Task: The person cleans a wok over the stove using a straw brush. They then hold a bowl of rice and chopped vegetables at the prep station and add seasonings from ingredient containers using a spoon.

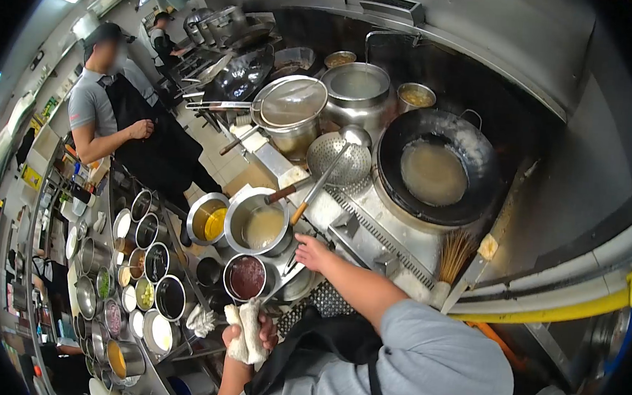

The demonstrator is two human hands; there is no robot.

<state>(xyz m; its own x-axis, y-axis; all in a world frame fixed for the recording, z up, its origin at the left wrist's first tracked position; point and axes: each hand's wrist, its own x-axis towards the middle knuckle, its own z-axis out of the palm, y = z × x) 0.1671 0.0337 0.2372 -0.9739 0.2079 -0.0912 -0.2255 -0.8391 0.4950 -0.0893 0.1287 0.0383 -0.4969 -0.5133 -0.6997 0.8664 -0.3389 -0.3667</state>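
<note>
My left hand (269, 331) is closed around a folded white towel (248, 332), held low in front of my apron. My right hand (312, 253) reaches forward over the counter with fingers apart and nothing visible in them. Just beyond its fingertips ends the wooden handle of a ladle (356, 136), whose bowl rests over a perforated strainer (338, 160). Left of that hand stands a pot of cloudy liquid (262, 227). A smaller pot of dark red liquid (246, 277) sits between my two hands.
A black wok (437, 169) with cloudy liquid stands on the stove, a bamboo brush (456, 255) beside it. A bowl of yellow oil (210, 220) is at the left. Several ingredient containers (156, 260) line the side counter. A co-worker (119, 106) in a black apron stands across.
</note>
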